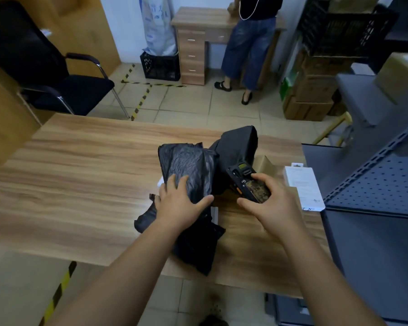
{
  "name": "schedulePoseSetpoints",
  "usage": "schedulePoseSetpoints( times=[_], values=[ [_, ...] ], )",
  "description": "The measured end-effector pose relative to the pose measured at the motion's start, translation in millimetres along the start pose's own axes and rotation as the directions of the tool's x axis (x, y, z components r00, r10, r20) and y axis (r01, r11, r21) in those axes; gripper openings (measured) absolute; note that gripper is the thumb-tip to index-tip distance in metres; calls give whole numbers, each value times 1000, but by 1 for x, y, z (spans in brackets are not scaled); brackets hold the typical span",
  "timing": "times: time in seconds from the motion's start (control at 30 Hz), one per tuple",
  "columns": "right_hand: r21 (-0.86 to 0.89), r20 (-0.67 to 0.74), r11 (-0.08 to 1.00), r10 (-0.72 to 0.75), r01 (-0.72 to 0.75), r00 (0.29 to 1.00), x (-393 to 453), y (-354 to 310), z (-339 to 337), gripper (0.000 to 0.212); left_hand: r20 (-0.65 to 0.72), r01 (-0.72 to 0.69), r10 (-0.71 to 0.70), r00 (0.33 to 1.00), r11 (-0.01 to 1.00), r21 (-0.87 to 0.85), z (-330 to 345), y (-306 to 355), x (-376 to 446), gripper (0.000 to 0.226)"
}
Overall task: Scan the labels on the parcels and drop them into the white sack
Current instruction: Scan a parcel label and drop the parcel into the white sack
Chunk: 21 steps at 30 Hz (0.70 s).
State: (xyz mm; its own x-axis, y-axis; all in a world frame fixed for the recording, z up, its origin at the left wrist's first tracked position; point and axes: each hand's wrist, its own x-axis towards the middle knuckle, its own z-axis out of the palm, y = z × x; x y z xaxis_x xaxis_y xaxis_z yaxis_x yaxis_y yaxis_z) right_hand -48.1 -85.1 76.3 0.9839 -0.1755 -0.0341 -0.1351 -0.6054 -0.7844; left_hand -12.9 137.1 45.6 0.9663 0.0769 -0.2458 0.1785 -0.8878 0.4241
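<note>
L hand [179, 203] grips black parcel [189, 168] mid-table [80, 172], R hand [271, 205] holds scanner [247, 182] near right edge.

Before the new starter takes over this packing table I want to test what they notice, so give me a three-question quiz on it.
1. True or false: the right hand holds the handheld scanner.
2. The left hand has its grip on: A) a white box, B) a black plastic parcel, C) a chair.
3. Fill in: the white box lies at the wooden table's ____ edge.

Key: 1 true; 2 B; 3 right.
</note>
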Motion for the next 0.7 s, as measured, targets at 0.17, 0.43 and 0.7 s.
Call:
schedulePoseSetpoints(
  times=[0.17, 0.43, 0.7],
  values=[
    [7, 33, 1000, 0, 0, 999, 33, 14, 6, 64, 107, 156, -165, 980, 984, 85, 24, 22, 29, 114],
    [45, 79, 999, 25, -28, 997, 59, 23, 15, 63, 9, 211, -212, 977, 975, 67, 22, 0, 55, 104],
    [122, 51, 992, 25, -31, 998, 61, 7, 24, 62, 62, 90, -65, 996, 768, -634, -28, -22, 81, 84]
  ],
)
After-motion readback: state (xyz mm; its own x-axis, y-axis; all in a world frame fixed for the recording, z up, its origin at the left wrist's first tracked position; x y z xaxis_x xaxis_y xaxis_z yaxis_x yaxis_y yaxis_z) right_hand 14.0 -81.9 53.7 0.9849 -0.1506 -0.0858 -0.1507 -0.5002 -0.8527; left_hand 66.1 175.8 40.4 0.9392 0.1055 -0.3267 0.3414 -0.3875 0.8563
